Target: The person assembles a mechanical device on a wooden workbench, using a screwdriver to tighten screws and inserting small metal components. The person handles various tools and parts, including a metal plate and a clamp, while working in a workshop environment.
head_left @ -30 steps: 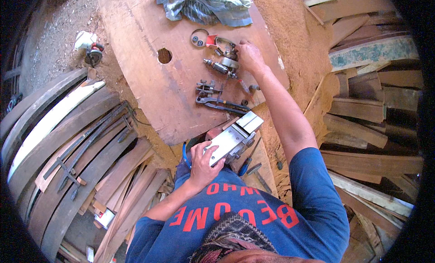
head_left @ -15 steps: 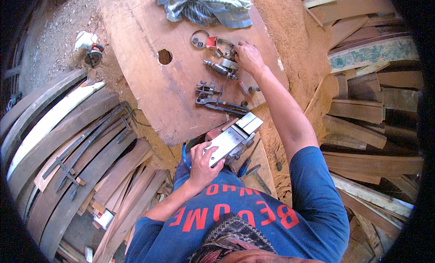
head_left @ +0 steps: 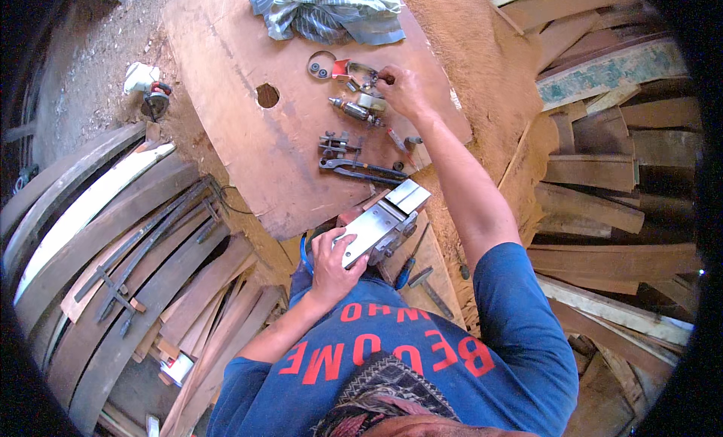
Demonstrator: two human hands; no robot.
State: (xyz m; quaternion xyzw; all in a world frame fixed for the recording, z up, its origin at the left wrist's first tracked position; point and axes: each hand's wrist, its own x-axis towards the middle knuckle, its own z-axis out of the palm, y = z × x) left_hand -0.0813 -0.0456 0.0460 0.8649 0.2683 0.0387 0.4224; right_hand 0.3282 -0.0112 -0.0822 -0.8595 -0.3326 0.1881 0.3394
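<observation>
Nearest the viewer, the left hand (head_left: 331, 262) lies with its fingers wrapped over the near end of a silver-soled electric planer (head_left: 382, 224), which rests upturned at the near edge of a brown plywood board (head_left: 226, 98). Just beside the planer, on a narrow plank, lie 2 screwdrivers (head_left: 418, 275). Farther out on the board lie dark pliers (head_left: 361, 168), then a small metal clamp piece (head_left: 337, 143), and a motor armature (head_left: 354, 110). Beyond it, the right hand (head_left: 404, 91) has its fingertips pinched on a small dark part (head_left: 388, 79), probably a knob, beside a red guard (head_left: 343, 68). At the far edge lies a striped cloth (head_left: 331, 12). Curved wooden planks (head_left: 113, 234) lie to the left.
</observation>
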